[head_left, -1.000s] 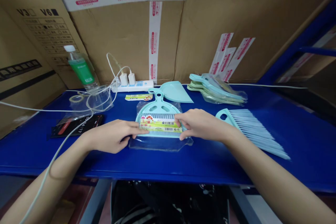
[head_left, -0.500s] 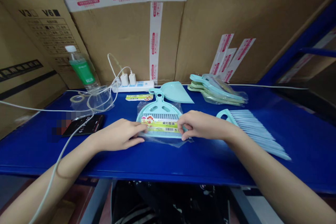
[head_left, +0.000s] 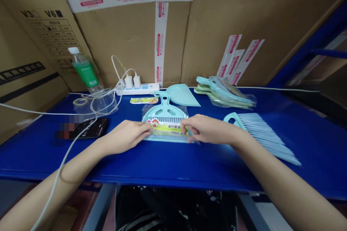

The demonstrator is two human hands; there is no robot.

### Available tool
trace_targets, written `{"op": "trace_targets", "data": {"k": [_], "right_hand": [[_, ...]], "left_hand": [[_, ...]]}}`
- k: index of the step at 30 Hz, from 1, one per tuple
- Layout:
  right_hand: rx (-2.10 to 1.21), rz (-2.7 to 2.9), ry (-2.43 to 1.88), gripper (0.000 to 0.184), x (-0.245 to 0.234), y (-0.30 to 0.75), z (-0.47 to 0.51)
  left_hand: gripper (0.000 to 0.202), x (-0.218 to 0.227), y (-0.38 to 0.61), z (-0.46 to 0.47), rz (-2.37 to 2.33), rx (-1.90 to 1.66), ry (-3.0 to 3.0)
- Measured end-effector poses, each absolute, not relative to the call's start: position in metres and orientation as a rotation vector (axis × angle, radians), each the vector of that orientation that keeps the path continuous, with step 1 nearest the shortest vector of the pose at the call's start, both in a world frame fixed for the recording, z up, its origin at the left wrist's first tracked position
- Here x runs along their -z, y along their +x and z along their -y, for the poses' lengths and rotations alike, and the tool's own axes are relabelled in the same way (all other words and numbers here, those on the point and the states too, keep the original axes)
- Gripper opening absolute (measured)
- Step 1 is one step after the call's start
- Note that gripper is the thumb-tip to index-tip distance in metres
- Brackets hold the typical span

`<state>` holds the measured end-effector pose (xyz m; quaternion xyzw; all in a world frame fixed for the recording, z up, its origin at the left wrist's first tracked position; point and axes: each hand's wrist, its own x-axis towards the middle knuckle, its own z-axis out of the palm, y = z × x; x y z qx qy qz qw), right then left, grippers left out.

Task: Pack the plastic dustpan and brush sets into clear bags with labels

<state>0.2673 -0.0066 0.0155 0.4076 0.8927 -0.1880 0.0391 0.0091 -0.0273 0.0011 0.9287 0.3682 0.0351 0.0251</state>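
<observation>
A light-blue dustpan-and-brush set in a clear plastic bag (head_left: 165, 113) lies in the middle of the blue table (head_left: 173, 162), with a yellow printed label card (head_left: 168, 128) across its front. My left hand (head_left: 126, 137) pinches the card and bag at the left end. My right hand (head_left: 207, 129) pinches them at the right end. Both hands have their fingers closed on the bag's near edge, which is folded up against the set.
A loose light-blue brush (head_left: 260, 131) lies right of my right hand. Behind are a bare dustpan (head_left: 180, 95), a stack of bagged sets (head_left: 225, 92), a spare label (head_left: 143, 100), a power strip (head_left: 137, 87), a green-labelled bottle (head_left: 84, 70), a phone (head_left: 86, 128) and cardboard boxes (head_left: 130, 36).
The loose flap of the bag that lay toward me has been folded up under the set. Both hands moved slightly away from me with it.
</observation>
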Motion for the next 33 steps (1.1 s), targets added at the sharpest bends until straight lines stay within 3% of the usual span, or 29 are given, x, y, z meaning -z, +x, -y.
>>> {"op": "trace_targets", "data": {"k": [7, 12, 18, 27, 33], "right_hand": [[0.612, -2.801, 1.184, 0.005, -0.011, 0.271, 0.003], [0.646, -2.784, 1.283, 0.038, -0.010, 0.269, 0.005], [0.543, -2.809, 1.310, 0.013, -0.010, 0.267, 0.008], [0.863, -2.615, 1.578, 0.017, -0.008, 0.262, 0.008], [0.883, -2.590, 1.636, 0.015, -0.006, 0.261, 0.008]], "left_hand": [[0.024, 0.000, 0.015, 0.028, -1.306, -0.119, 2.752], [0.024, 0.004, 0.017, 0.027, -1.303, -0.183, 2.709], [0.025, 0.007, 0.016, 0.025, -1.279, -0.241, 2.702], [0.018, 0.011, 0.016, 0.025, -1.334, -0.363, 2.679], [0.016, 0.014, 0.018, 0.025, -1.418, -0.392, 2.717]]}}
